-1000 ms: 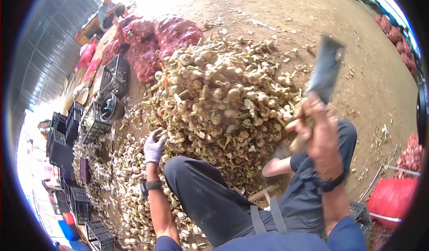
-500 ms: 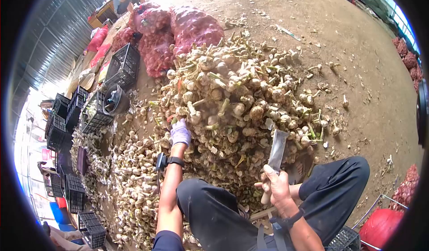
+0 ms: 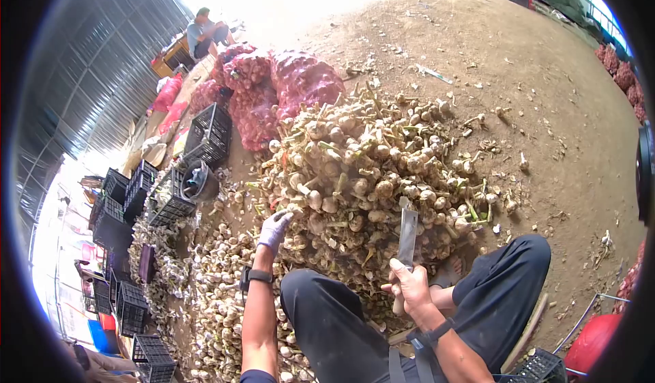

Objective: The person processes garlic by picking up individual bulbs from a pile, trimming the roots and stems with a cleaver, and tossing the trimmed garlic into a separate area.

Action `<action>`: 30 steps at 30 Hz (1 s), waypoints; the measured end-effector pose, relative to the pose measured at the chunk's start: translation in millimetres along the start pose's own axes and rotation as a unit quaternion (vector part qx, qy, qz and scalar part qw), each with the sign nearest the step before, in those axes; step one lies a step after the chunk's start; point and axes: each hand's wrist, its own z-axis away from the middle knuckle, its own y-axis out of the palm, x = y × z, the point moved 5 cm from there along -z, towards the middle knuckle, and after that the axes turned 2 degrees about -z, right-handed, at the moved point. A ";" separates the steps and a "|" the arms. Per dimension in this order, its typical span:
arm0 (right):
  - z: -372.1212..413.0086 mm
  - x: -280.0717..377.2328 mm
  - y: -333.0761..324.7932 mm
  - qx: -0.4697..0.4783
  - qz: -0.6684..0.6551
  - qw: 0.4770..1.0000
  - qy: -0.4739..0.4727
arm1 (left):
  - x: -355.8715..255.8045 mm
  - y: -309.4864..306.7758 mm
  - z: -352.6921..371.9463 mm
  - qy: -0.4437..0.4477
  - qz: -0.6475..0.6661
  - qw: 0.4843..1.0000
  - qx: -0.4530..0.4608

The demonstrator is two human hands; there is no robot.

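Fingers (image 3: 398,289) of the right hand (image 3: 413,286) clamp the handle of a stiff, heavy-looking cleaver (image 3: 407,229), blade upright, while the gloved left hand (image 3: 275,227), its grip unreadable, touches the garlic heap (image 3: 368,158), whose firm, light bulbs seem best taken by the stalk.

Left hand (image 3: 274,227) in a pale purple glove, black watch on the wrist, reaches into the big heap of unpeeled garlic bulbs with stalks (image 3: 372,168), fingers touching bulbs at its near edge. Right hand (image 3: 408,284), bare, grips the wooden handle of a flat steel cleaver (image 3: 407,229), blade upright, over the heap's near side. Smaller spread of trimmed garlic bulbs (image 3: 211,287) lies to the left. Black plastic crates (image 3: 208,134) stand beyond it, red mesh sacks of garlic (image 3: 286,86) behind the heap. Seated person (image 3: 205,32) far back. Dirt floor (image 3: 546,96).
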 end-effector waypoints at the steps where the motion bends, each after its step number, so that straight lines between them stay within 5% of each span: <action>1: 2.1 2.3 1.4 0.007 0.005 1.000 -0.007 | -25.0 1.3 25.3 0.001 0.007 1.000 0.015; 8: 33.3 30.5 46.3 0.104 0.015 0.990 -0.096 | -141.7 68.3 177.9 0.116 0.008 0.978 0.175; 14: 68.0 55.1 49.6 0.210 -0.013 0.973 -0.090 | -109.8 134.4 230.9 0.139 0.047 0.955 0.259; 17: 71.0 58.0 41.9 0.227 0.022 0.964 -0.136 | -130.5 149.8 255.1 0.211 -0.065 0.944 0.247; 20: 75.1 68.7 48.6 0.198 0.048 0.954 -0.218 | -114.3 161.8 246.7 0.206 0.077 0.942 0.251; 24: 78.2 94.6 26.0 0.100 0.428 0.797 -0.413 | -110.3 155.6 239.4 0.169 0.164 0.943 0.234; 27: 89.1 97.5 32.5 0.095 0.452 0.697 -0.548 | -111.0 153.2 236.5 0.204 0.112 0.952 0.199; 30: 91.3 94.8 32.4 0.079 0.506 0.657 -0.553 | -109.0 154.9 233.5 0.227 0.012 0.956 0.186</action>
